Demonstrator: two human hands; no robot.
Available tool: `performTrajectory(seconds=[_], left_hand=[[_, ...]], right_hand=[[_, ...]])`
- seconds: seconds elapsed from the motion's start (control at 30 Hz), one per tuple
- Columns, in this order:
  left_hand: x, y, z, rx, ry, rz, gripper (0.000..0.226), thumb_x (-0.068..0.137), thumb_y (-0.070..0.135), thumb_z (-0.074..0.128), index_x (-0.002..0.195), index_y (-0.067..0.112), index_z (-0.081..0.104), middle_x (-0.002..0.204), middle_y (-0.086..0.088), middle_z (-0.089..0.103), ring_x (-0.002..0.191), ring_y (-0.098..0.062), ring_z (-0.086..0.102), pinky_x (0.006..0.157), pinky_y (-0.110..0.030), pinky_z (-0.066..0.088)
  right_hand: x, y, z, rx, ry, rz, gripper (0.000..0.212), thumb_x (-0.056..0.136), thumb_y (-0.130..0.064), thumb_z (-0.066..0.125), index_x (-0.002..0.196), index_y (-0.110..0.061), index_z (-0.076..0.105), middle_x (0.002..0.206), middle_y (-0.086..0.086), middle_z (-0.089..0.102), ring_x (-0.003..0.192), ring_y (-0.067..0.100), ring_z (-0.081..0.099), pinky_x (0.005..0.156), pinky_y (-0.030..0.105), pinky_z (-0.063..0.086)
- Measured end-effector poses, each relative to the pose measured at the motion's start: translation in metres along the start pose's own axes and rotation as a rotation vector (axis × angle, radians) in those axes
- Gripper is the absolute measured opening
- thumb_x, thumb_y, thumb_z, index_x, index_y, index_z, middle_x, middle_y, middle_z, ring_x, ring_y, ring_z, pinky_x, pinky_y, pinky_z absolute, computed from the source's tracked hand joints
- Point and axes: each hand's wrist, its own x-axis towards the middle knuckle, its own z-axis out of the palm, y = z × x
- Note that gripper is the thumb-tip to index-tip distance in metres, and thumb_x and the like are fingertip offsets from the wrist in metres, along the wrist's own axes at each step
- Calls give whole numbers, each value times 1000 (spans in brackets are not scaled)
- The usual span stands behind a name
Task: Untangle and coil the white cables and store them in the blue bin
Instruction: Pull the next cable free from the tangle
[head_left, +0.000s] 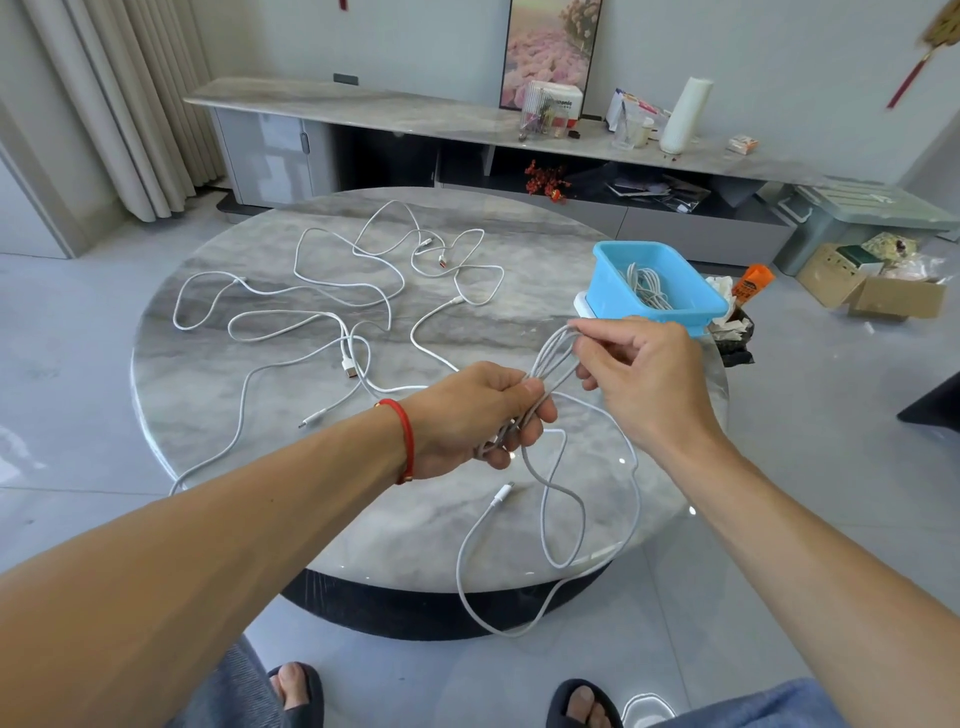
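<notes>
Head view: left hand (470, 415), fingers curled, grips the lower end of a half-coiled white cable (553, 358). Right hand (641, 376) pinches the coil's top loops at the fingertips. Slack hangs below the left fingers, past the round marble table (260, 395) edge. Blue bin (613, 288), one coil inside, sits just beyond the right fingertips. Tangled white cables (332, 301) lie beyond the left hand.

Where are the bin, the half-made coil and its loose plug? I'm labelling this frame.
bin (618, 283), head view, its left outer wall.
coil (555, 358), head view, the loops between the two hands.
plug (503, 491), head view, the white connector end.
</notes>
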Motion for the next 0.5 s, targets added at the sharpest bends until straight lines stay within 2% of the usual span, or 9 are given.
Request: performTrajectory(seconds=[0.13,0.33,0.43,0.5], left_hand=[[0,2,-1,1,-30,-15,33,109,27,40,99,6,63,73,-5,55,61,-15,43,54,-26,37],[-1,2,-5,1,-92,-26,30,109,25,41,89,11,59,71,-5,56,69,-19,54,65,-35,47],[-1,2,-6,-160,-74,-25,29,109,22,39,87,11,54,65,-3,50,68,-21,58,82,-48,54],[2,2,-7,-291,4,-4,29,109,20,37,86,10,51,64,-3,46,58,-19,52,75,-44,58]], right_hand=[[1,5,-1,-66,3,-84,21,96,-10,70,113,-18,80,88,1,71,72,13,68,75,43,61],[0,4,-2,-119,33,-115,12,96,-19,72,103,-20,81,85,-10,71,77,12,68,73,42,61],[-2,-2,0,-8,5,25,8,98,-22,69,104,-19,74,83,-4,73,75,15,72,67,37,63],[-7,-7,8,121,-115,234,10,102,-25,63,106,-16,65,85,3,75,77,23,75,70,42,64]])
